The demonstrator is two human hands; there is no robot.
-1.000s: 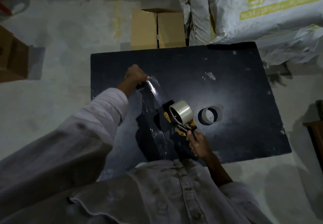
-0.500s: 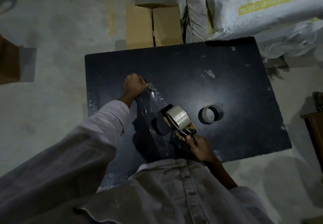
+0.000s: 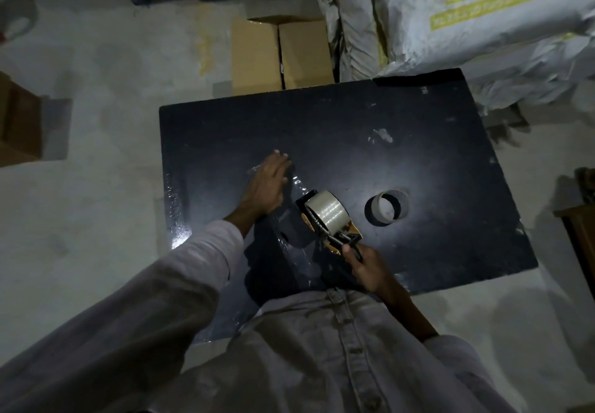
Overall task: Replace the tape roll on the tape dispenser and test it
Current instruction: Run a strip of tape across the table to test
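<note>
A yellow and black tape dispenser (image 3: 335, 233) carries a full clear tape roll (image 3: 326, 211) above the black table (image 3: 402, 122). My right hand (image 3: 365, 263) is closed around the dispenser's handle near the table's front edge. A strip of clear tape (image 3: 297, 184) runs from the roll toward the upper left. My left hand (image 3: 269, 182) lies flat on the table with its fingers spread over the strip's far end. An empty cardboard tape core (image 3: 386, 208) stands on the table to the right of the dispenser.
Cardboard boxes (image 3: 280, 53) stand on the floor behind the table. Large white sacks (image 3: 450, 13) are piled at the back right. A brown box (image 3: 17, 122) sits at the left edge, and a wooden piece of furniture (image 3: 579, 229) at the right edge.
My left hand had the tape end pinched and raised; it has come down and opened flat onto the table. The pulled strip now lies lower, near the surface. The dispenser has hardly moved.
</note>
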